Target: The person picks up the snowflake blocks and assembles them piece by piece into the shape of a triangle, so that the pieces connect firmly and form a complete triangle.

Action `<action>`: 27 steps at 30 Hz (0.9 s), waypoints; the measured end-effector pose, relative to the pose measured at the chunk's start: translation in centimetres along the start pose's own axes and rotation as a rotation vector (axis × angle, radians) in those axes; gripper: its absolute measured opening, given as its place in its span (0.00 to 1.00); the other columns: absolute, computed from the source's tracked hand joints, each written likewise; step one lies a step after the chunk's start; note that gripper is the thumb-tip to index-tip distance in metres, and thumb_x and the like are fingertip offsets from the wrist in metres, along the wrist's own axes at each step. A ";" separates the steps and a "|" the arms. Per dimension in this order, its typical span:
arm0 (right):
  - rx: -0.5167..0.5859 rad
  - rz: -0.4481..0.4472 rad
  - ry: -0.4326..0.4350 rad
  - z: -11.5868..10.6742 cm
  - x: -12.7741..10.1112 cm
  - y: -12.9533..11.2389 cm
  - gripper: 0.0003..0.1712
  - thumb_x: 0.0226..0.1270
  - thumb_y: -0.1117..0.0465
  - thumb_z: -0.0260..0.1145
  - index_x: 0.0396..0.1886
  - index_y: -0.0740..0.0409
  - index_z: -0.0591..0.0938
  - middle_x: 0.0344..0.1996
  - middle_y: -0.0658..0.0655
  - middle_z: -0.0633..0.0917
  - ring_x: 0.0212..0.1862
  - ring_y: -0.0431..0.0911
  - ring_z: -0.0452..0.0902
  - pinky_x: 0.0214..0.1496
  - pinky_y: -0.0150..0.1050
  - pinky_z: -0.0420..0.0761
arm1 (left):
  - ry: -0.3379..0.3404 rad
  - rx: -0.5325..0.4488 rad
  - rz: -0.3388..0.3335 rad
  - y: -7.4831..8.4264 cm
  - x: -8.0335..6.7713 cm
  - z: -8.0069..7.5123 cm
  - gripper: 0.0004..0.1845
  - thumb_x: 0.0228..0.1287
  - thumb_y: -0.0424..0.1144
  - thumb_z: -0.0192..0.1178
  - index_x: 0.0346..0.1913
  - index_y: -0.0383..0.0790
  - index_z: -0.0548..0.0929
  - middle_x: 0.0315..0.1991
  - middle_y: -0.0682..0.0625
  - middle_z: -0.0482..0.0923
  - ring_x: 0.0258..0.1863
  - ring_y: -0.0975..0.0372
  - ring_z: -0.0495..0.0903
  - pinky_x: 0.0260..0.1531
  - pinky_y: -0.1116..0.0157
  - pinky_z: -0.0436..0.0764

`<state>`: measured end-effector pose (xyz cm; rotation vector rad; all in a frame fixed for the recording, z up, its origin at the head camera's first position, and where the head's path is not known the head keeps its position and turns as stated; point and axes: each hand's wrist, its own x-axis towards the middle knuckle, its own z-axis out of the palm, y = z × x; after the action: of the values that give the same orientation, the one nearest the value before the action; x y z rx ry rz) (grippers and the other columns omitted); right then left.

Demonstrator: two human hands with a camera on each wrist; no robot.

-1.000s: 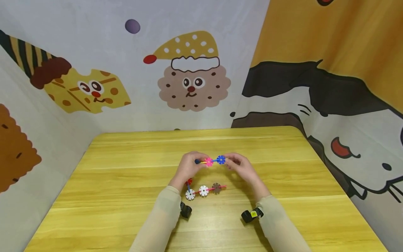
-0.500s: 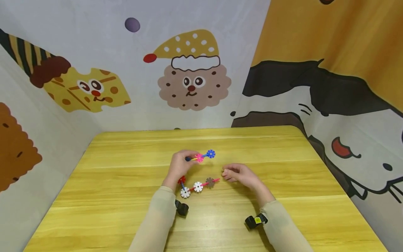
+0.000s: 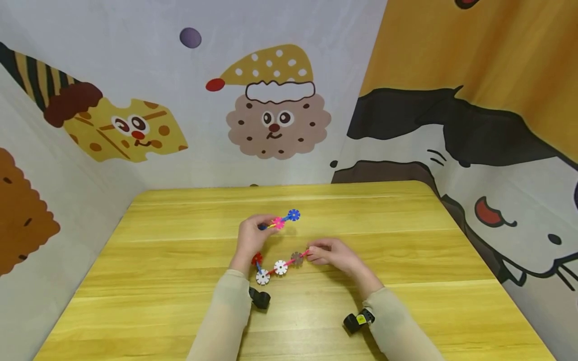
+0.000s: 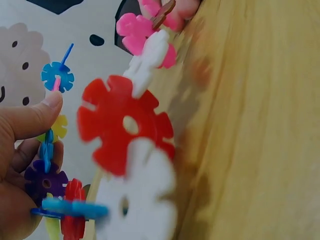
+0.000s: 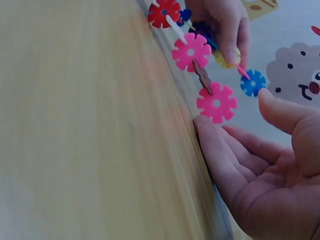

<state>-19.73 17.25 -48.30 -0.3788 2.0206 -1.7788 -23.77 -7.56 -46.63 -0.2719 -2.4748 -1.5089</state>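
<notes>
A chain of notched plastic snowflake discs spans both hands, raised off the table. My left hand point(image 3: 253, 233) pinches it between thumb and fingers near a yellow disc point(image 4: 60, 127) and a purple disc point(image 4: 46, 181). Beyond that grip, a blue disc point(image 3: 294, 215) forms the free far end. The other stretch bends back past a red disc point(image 4: 117, 125), a white disc point(image 3: 280, 267) and a brown disc point(image 3: 296, 258). My right hand point(image 3: 334, 253) is at its last pink disc point(image 5: 216, 103); a fingertip touches the lower edge, with the thumb apart from it.
The wooden table point(image 3: 384, 215) lies beneath both hands. Behind it hangs a cloth point(image 3: 180, 175) printed with cartoon figures. Each wrist wears a small black camera, one on the left point(image 3: 260, 299) and one on the right point(image 3: 356, 322).
My right hand has let go of the blue-disc end and come down and nearer to the chain's pink end. My left hand has shifted left with the chain, and the blue end now tilts upward.
</notes>
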 end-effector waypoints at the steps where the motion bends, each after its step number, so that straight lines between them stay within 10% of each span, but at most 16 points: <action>1: 0.018 0.002 0.001 0.2 0.1 0.0 0.29 0.67 0.60 0.59 0.57 0.79 0.66 0.45 0.71 0.79 0.46 0.58 0.78 0.49 0.44 0.78 | 0.001 0.000 -0.007 0.0 0.0 0.0 0.15 0.47 0.34 0.72 0.41 0.43 0.86 0.32 0.52 0.82 0.33 0.61 0.78 0.35 0.63 0.78; 27: 0.296 0.002 0.340 2.7 2.9 -1.3 0.21 0.60 0.69 0.64 0.51 0.75 0.71 0.41 0.64 0.76 0.40 0.48 0.78 0.48 0.42 0.79 | -0.040 -0.036 -0.027 -0.2 -1.0 0.9 0.15 0.46 0.33 0.72 0.40 0.41 0.85 0.31 0.52 0.81 0.32 0.61 0.78 0.36 0.63 0.78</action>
<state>-21.10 13.37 -47.65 0.0195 1.9183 -2.2224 -22.92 -6.84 -47.49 -0.2785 -2.4936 -1.5747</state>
